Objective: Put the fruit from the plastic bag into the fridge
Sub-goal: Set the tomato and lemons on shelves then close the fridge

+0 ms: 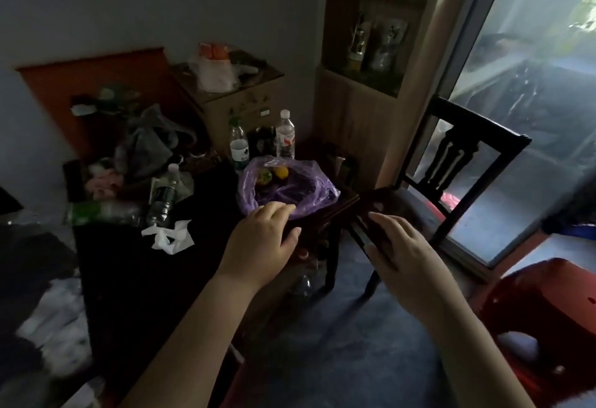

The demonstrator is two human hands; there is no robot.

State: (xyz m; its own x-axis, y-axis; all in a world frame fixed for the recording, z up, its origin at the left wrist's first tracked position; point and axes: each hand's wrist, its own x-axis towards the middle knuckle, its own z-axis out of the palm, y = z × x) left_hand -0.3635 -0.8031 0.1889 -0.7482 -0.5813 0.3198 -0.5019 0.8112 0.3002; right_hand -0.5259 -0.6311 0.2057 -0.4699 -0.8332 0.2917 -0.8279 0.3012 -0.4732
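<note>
A purple plastic bag [290,191] lies open on the corner of a dark table [154,278]. Inside it I see a green fruit [263,176] and a yellow fruit [281,172]. My left hand [261,246] reaches toward the bag's near edge, fingers loosely bent and touching the plastic rim, holding nothing. My right hand [400,246] hovers over the seat of a dark wooden chair [451,162], fingers fairly straight, empty. No fridge is in view.
Plastic water bottles [285,136] stand behind the bag, others lie to the left with crumpled white tissue [169,235]. A cardboard box [232,98] and wooden shelf [371,39] are behind. A red plastic stool [541,317] stands at right, near a glass door.
</note>
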